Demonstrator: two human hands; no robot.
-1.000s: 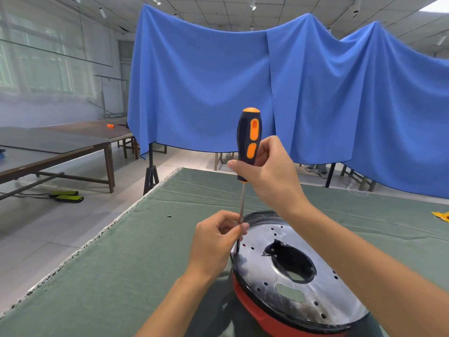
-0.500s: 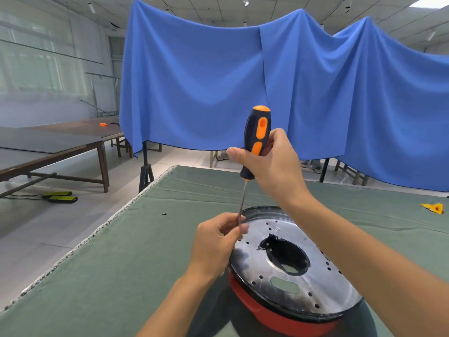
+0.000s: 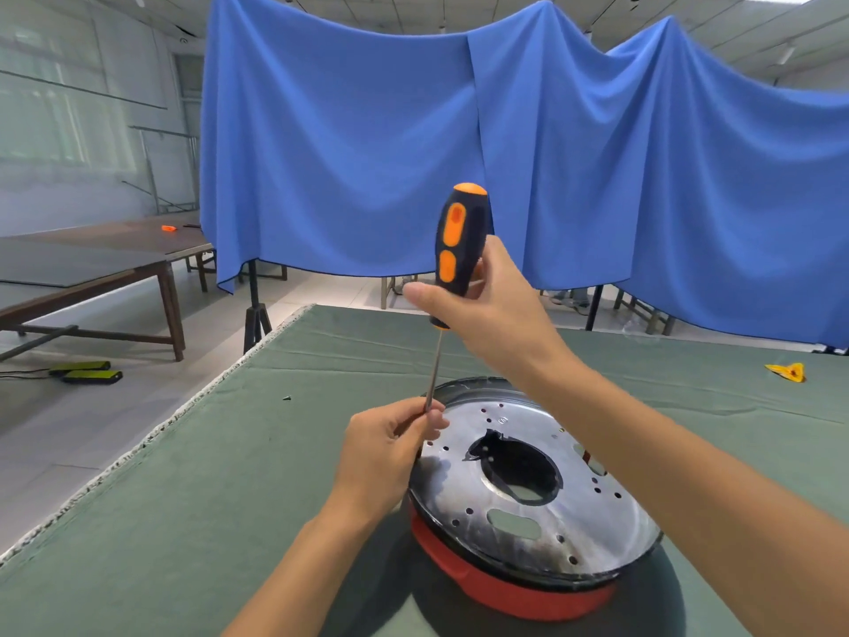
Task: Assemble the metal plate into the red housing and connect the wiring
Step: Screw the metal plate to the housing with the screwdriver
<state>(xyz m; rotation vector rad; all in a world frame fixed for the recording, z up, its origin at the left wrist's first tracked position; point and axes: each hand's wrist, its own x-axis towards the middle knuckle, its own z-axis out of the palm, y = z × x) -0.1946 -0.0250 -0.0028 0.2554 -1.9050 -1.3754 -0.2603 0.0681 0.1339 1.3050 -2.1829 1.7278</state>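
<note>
A round shiny metal plate [image 3: 528, 526] with a large central hole lies on top of the red housing [image 3: 514, 590] on the green table. My right hand [image 3: 487, 310] grips the black and orange handle of a screwdriver [image 3: 457, 241], held nearly upright above the plate's left rim. My left hand [image 3: 390, 448] pinches the lower end of the thin shaft beside that rim. The tip is hidden behind my fingers. No wiring shows.
The green cloth table [image 3: 229, 498] has its left edge near my left arm. A tiny dark bit [image 3: 287, 398] lies on the cloth, and a yellow object [image 3: 788, 372] sits far right. Blue drapes hang behind; wooden tables stand at the left.
The screwdriver has tilted slightly and returned toward upright while the right hand shifted its grip on the handle. My left hand stays on the shaft at the plate's rim.
</note>
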